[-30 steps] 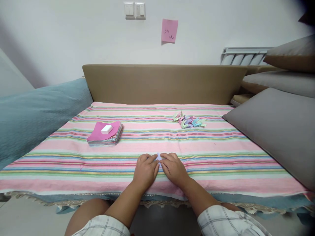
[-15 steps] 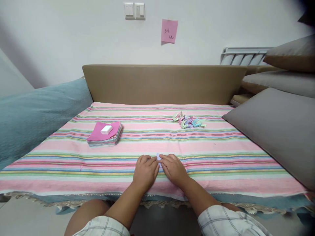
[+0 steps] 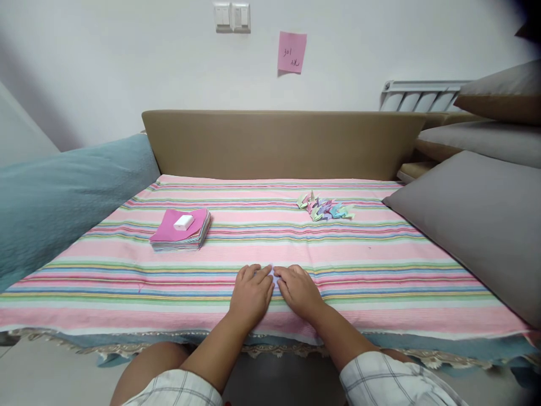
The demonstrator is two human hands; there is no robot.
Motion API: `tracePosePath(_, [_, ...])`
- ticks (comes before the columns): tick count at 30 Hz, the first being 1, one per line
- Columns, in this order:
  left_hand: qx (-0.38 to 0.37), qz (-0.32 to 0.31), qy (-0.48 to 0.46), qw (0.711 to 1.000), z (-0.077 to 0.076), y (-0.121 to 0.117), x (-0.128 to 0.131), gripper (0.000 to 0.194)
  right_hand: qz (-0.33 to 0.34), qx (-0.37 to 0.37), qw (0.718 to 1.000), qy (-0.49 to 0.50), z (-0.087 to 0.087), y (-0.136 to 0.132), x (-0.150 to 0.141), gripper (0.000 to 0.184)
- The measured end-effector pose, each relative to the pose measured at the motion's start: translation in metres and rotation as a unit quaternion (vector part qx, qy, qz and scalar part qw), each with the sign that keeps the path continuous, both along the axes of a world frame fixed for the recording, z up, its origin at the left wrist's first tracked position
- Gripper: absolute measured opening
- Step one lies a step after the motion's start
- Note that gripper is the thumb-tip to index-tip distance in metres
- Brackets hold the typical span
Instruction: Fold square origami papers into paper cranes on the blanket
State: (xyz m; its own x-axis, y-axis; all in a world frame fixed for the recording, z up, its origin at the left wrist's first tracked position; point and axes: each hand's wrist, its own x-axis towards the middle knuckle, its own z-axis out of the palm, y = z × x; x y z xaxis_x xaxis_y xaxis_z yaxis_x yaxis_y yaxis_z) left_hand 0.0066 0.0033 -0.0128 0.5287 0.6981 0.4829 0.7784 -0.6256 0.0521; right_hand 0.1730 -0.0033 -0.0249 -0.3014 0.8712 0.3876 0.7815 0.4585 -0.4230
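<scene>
Clock centred on the lilac paper (image 3: 275, 278), 12 toward the wall. Paper lies at the near middle of the striped cloth (image 3: 236, 197), only slivers showing; fingertips of both hands block the rest.

Left hand (image 3: 252, 290), at 8 o'clock: palm down, fingers bent and slightly spread, thumb and forefinger tips close together at the paper's left edge. Right hand (image 3: 301, 293), at 4 o'clock: same curved posture, tips at the right edge. Both touch the paper; pinch or mere pressing, cannot tell.

Surroundings: at 10 o'clock, a paper stack (image 3: 181, 246), well apart from the hands, white block (image 3: 183, 223) sitting on its pink top sheet (image 3: 167, 230). At 1 o'clock, a cluster of folded paper shapes (image 3: 325, 210), several colours. Grey cushion (image 3: 473, 225) bounds the cloth around 2–3 o'clock; blue-green bolster (image 3: 76, 192) at 9–10. Brown backrest (image 3: 274, 144) closes off 12, pink note (image 3: 291, 52) on the wall above.
</scene>
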Motion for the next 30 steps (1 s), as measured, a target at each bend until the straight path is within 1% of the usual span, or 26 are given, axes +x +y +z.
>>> tracePosePath(3, [-0.025, -0.001, 0.012, 1.0, 0.0012, 0.001, 0.0004, 0.019, -0.002, 0.0, 1.0, 0.025, 0.0014, -0.0003, 0.001, 0.024])
tracePosePath(8, [-0.081, 0.013, -0.008, 0.997, 0.0005, 0.004, -0.0005, 0.018, -0.018, 0.038, 0.998, 0.052, 0.0002, -0.0003, 0.0031, 0.015])
tracePosePath(10, [-0.095, 0.013, -0.018, 0.995, 0.0006, 0.005, -0.0011, 0.019, -0.026, 0.043, 0.998, 0.041, -0.0006, -0.0005, 0.0026, 0.012])
tracePosePath(15, [-0.116, 0.017, -0.023, 0.993, 0.0023, 0.006, -0.0015, 0.02, -0.062, 0.031, 0.998, -0.01, -0.0009, -0.0015, -0.0004, 0.012])
tracePosePath(18, [-0.128, 0.02, -0.021, 0.991, 0.0035, 0.0059, -0.001, 0.022, -0.072, 0.033, 0.997, -0.018, -0.0011, -0.0024, -0.0006, 0.01])
tracePosePath(20, [-0.135, 0.023, -0.024, 0.99, 0.0041, 0.0058, -0.0007, 0.026, -0.061, 0.05, 0.997, -0.008, -0.0015, -0.0036, 0.0001, 0.01])
tracePosePath(23, [-0.138, 0.034, -0.033, 0.989, 0.0044, 0.0059, -0.0005, 0.033, -0.001, 0.082, 0.997, 0.001, -0.0018, -0.0064, 0.0015, 0.014])
tracePosePath(25, [-0.136, 0.036, -0.036, 0.989, 0.0045, 0.0059, -0.0007, 0.034, 0.032, 0.081, 0.996, -0.004, -0.0015, -0.0083, 0.0021, 0.016])
tracePosePath(30, [-0.133, 0.02, -0.034, 0.99, 0.0052, 0.0056, -0.0018, 0.032, 0.031, 0.051, 0.998, -0.012, 0.0008, -0.0098, 0.0017, 0.017])
